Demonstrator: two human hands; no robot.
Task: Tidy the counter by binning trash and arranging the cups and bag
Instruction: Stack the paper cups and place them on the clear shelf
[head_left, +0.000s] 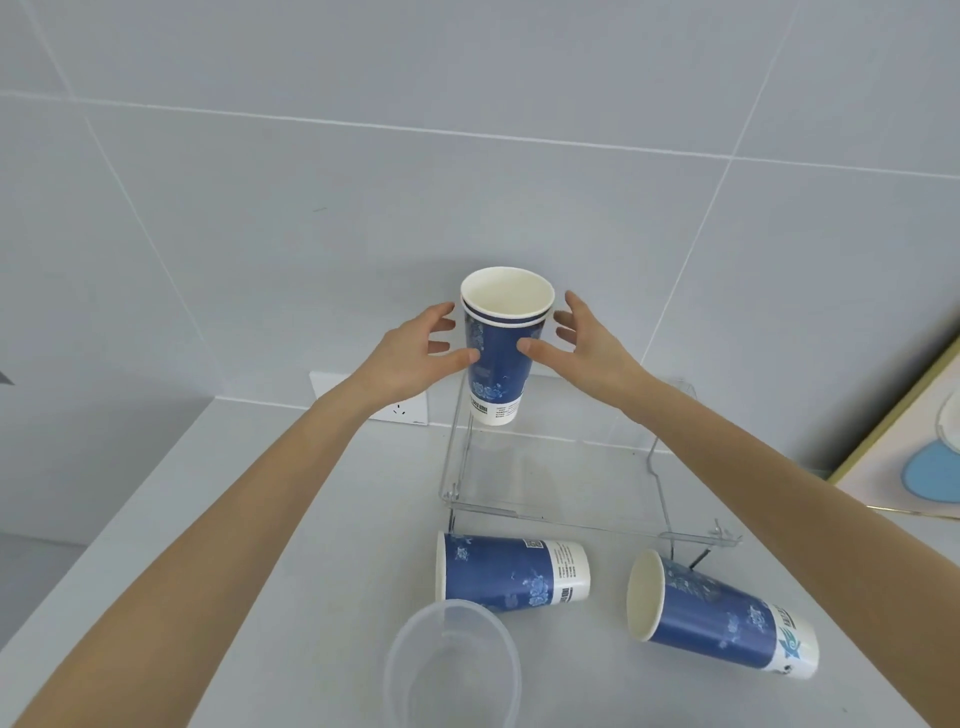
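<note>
Two nested blue paper cups (500, 374) stand upright on the back left corner of a clear acrylic riser shelf (571, 521). My left hand (415, 349) and my right hand (589, 349) flank this stack with fingers spread. Both thumbs touch the front of the stack, while the other fingers stay a little off its sides. On the grey counter (311, 519) in front of the shelf, two more blue paper cups lie on their sides: one (506, 578) in the middle, one (719, 618) to the right. No bag or trash is in view.
A clear plastic cup (452, 662) stands near the bottom edge, just in front of the middle lying cup. A wall socket (400, 410) sits behind my left wrist. A framed picture (914, 457) leans at the far right. Tiled wall closes the back.
</note>
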